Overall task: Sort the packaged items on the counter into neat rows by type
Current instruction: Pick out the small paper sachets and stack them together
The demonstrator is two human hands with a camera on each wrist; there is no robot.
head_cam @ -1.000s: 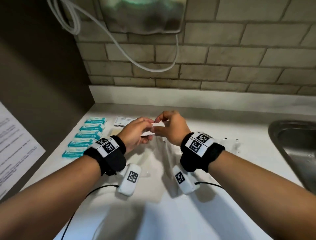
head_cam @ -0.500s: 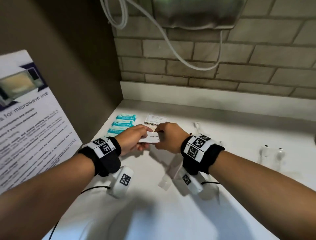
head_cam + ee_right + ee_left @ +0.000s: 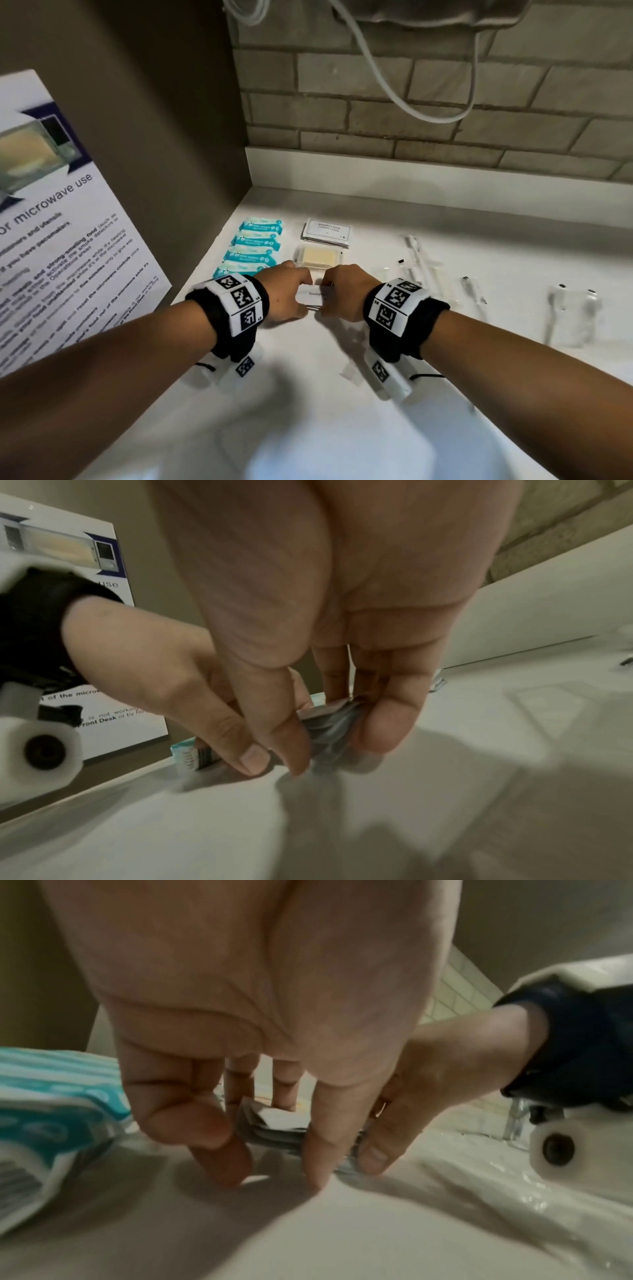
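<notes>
Both my left hand point(image 3: 287, 294) and right hand point(image 3: 346, 291) pinch a small stack of white sachets point(image 3: 313, 297) reading "Toothpa…" low over the counter point(image 3: 342, 428), beside five teal packets point(image 3: 257, 245), one soap point(image 3: 318, 257) and sachets marked "SHAMPOO WITH CONDITIONER" point(image 3: 327, 231).

White counter point(image 3: 342, 394). By its left wall a column of teal packets point(image 3: 257, 247). Just right of them, shampoo sachets point(image 3: 327, 232), with a soap point(image 3: 318, 257) in front. Farther right, clear-wrapped toothbrushes point(image 3: 423, 262) and clear packets point(image 3: 572, 311).
</notes>
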